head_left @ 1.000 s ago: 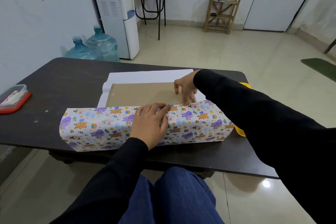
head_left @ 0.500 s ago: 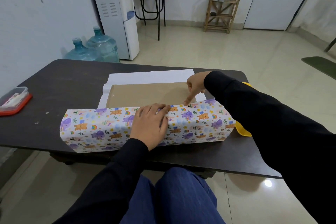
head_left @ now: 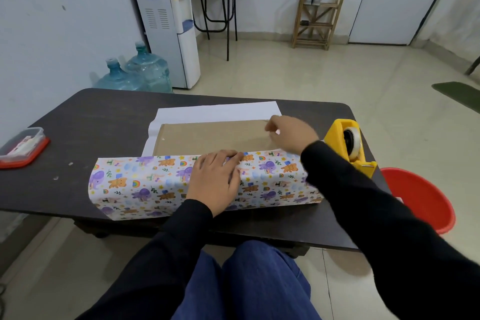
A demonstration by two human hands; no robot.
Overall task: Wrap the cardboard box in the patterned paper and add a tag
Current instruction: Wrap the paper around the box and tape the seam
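A flat cardboard box (head_left: pixel 213 138) lies on a sheet of patterned paper whose white underside (head_left: pixel 218 112) shows beyond the box. The near side of the patterned paper (head_left: pixel 145 184), printed with bears, elephants and rainbows, is folded up over the box's near edge. My left hand (head_left: pixel 215 179) presses flat on that fold at its middle. My right hand (head_left: pixel 292 134) hovers over the box's far right corner, motion-blurred, its fingers loosely curled with nothing visible in them. No tag is in view.
A yellow tape dispenser (head_left: pixel 345 143) stands on the dark table (head_left: pixel 91 117) right of the box. A red-lidded plastic container (head_left: pixel 23 145) sits at the left edge. A red bucket (head_left: pixel 420 197) is on the floor to the right. Water bottles (head_left: pixel 145 70) stand behind the table.
My right hand lifted off the paper's edge and moved right and back toward the box's far right corner. The left hand stayed pressed on the fold. The view shifted, revealing the dispenser and bucket.
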